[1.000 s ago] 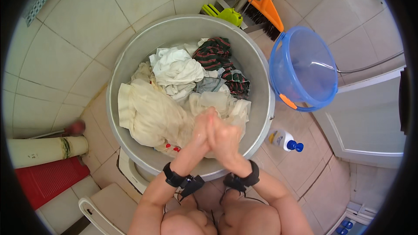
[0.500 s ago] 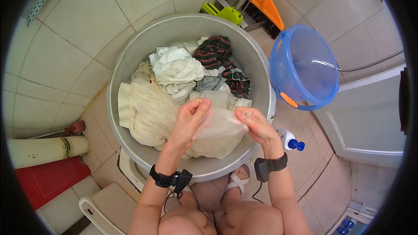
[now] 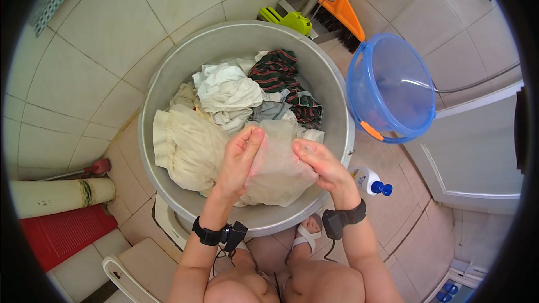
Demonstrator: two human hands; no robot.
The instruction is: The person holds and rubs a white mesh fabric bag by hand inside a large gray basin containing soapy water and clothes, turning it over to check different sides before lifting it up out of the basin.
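Observation:
A thin, sheer white cloth (image 3: 281,160) is stretched between my two hands above the near part of a large round metal tub (image 3: 163,73). My left hand (image 3: 241,154) grips its left side, thumb pressed on the fingers. At the other side, my right hand (image 3: 320,160) is closed on the fabric with the thumb on top. The cloth's lower part hangs down over the laundry. Left of it in the tub lies a gathered cream cloth (image 3: 188,143). Behind are crumpled white garments (image 3: 227,90) and a dark garment with red stripes (image 3: 275,70).
A blue translucent bucket (image 3: 390,87) stands right of the tub, near an orange broom (image 3: 342,14) and a green dustpan tool (image 3: 289,21). A white bottle with a blue cap (image 3: 368,181) is by the tub's right edge. At left lies a red washboard-like panel (image 3: 70,235).
My right hand has moved slightly left, nearer my left hand, and the cloth between them has slackened a little. My left hand stays nearly in place.

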